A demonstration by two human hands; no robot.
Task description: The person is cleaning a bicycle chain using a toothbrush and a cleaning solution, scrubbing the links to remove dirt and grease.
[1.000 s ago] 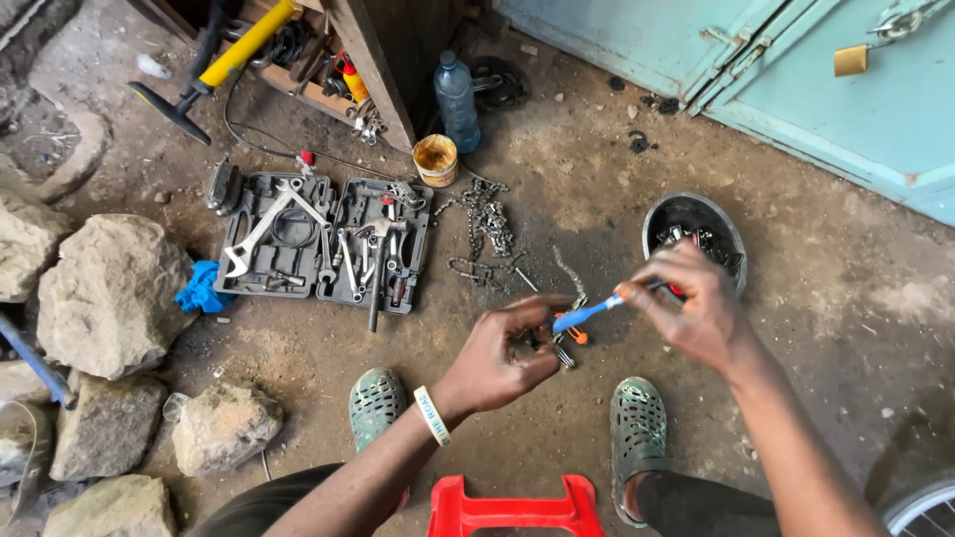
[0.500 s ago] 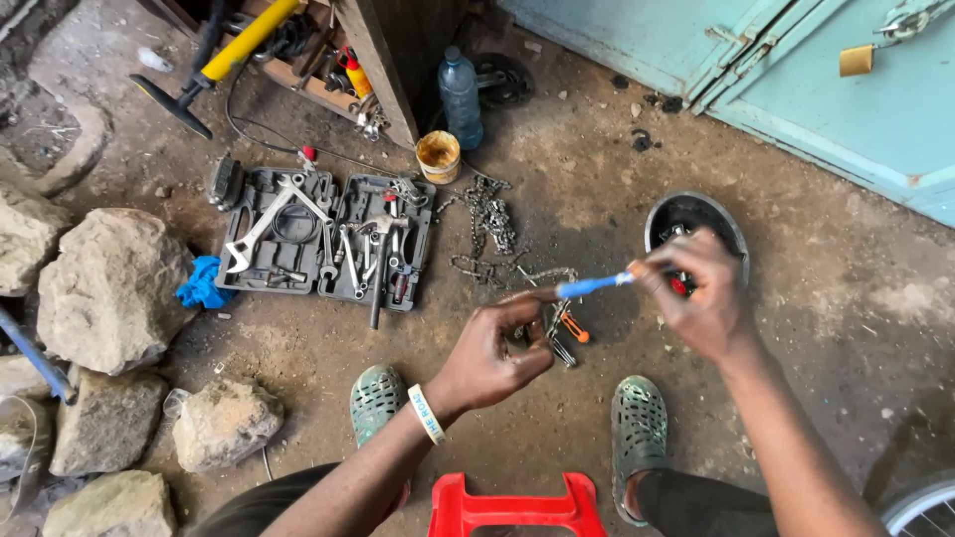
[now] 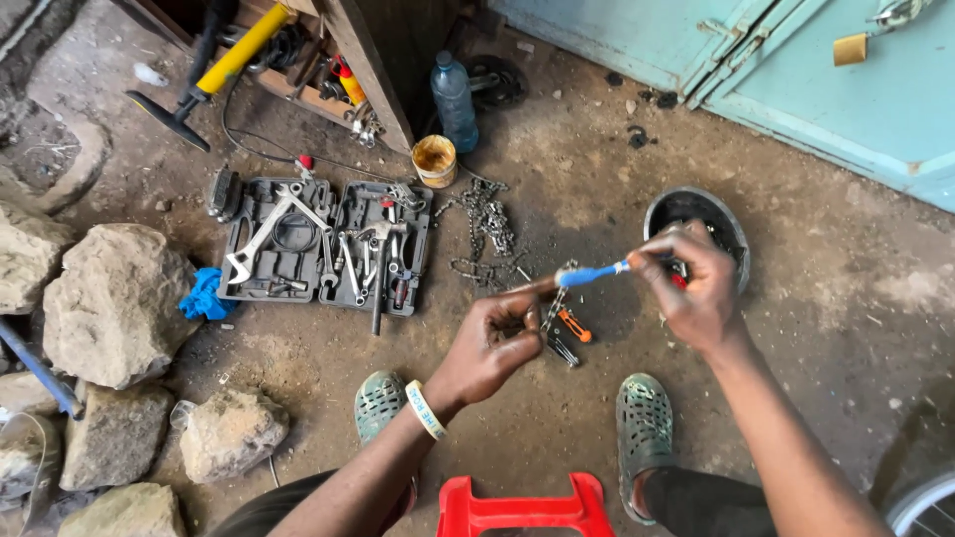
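Head view: the right hand [image 3: 696, 288] pinches the handle of a blue toothbrush [image 3: 589, 273], its grip closed, just in front of the black bowl [image 3: 696, 214]. The left hand [image 3: 492, 343], left of the bowl, has its grip closed around a short length of bicycle chain [image 3: 550, 308], which the brush head meets. Farther left of the bowl a loose chain [image 3: 484, 224] lies on the dirt floor [image 3: 816, 328], then an open grey tool case [image 3: 323, 244]. Beyond those stand a round yellow tin [image 3: 435, 159] and a clear blue plastic bottle [image 3: 454, 99].

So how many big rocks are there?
6: all at the left edge; rock, rock, rock, rock, rock, rock. More may lie out of view.
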